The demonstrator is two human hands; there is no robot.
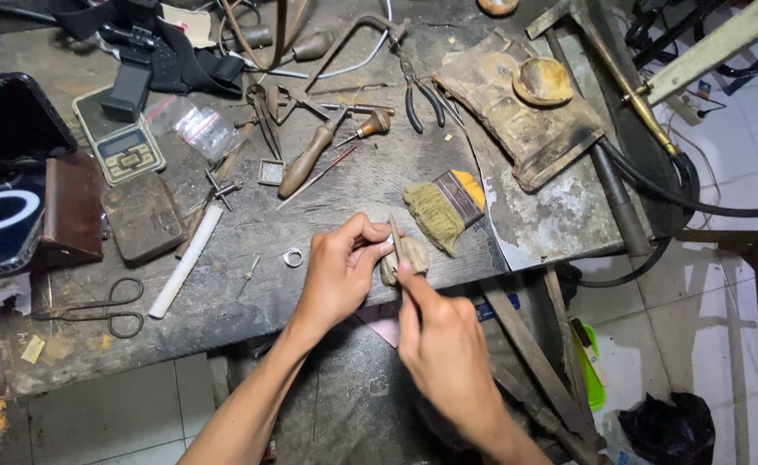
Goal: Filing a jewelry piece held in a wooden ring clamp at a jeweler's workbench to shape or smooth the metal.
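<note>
My left hand pinches something small against a worn wooden bench peg at the front edge of the workbench; the pinched item is too small to identify. My right hand holds a thin pale tool, like a small file, with its tip up at the left fingertips. A small silver ring lies on the bench just left of my left hand.
A frayed brush lies beside the peg. Scissors, a white rod, a pocket scale, pliers, wooden-handled tools, a phone and a scorched pad crowd the bench. A black hose runs at right.
</note>
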